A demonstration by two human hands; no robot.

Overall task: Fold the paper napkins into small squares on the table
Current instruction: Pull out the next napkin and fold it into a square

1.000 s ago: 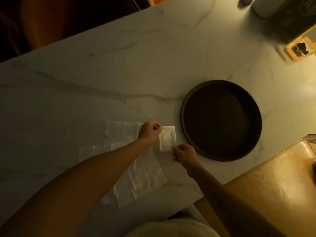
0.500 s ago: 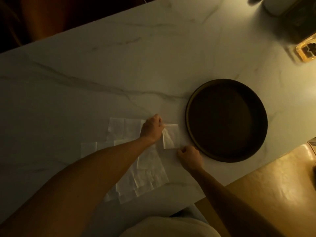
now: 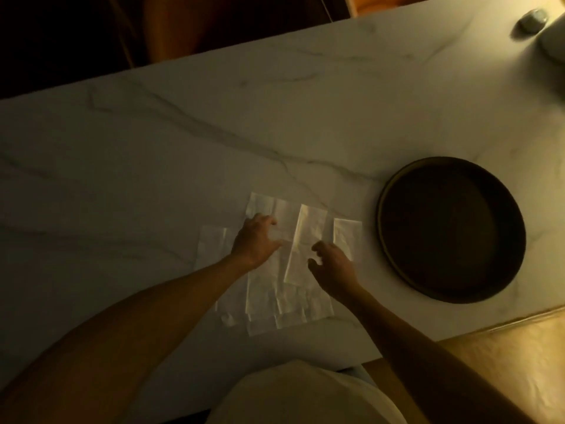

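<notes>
A small folded white napkin (image 3: 348, 237) lies alone on the marble table (image 3: 153, 166), just left of the dark tray. A long narrow folded napkin (image 3: 305, 240) lies on top of a loose spread of several unfolded white napkins (image 3: 275, 301). My left hand (image 3: 255, 241) rests on the spread at the strip's left edge, fingers apart. My right hand (image 3: 331, 267) hovers at the strip's lower right with fingers curled and apart, holding nothing I can see.
A round dark tray (image 3: 385, 240) with a raised rim sits to the right of the napkins. A small grey object (image 3: 532, 19) and a pale rounded vessel (image 3: 553, 44) stand at the far right corner. A tan cushioned seat (image 3: 504, 362) adjoins the near right edge.
Both hands have let go of the small folded napkin and moved left to the pile. A long folded strip now lies between them. The view shifted, so everything sits further right.
</notes>
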